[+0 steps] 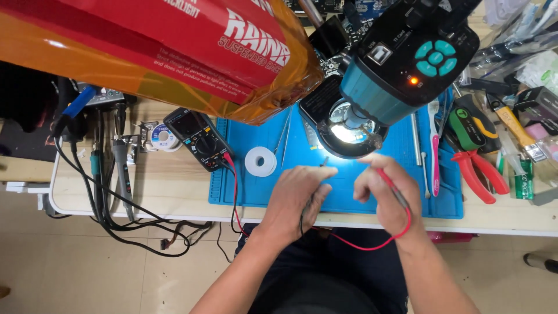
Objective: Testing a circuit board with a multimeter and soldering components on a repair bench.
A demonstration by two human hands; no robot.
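Blue mat (256, 192) under both hands — left (296, 197) pinching black probe (314, 180), right (386, 192) pinching red probe (390, 185)

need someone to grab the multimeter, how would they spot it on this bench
Find the blue mat on the wooden bench. The multimeter lies tilted across its upper left corner, beside a white roll. It alone is black with a round dial and a red lead.

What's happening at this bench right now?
A person sits at a workbench and holds a meter probe in each hand over a blue work mat. The left hand grips the black probe; the right hand grips the red probe. Both tips point under the lit ring of a microscope. The leads run to a black multimeter lying at the mat's left edge, beside a white roll of tape.
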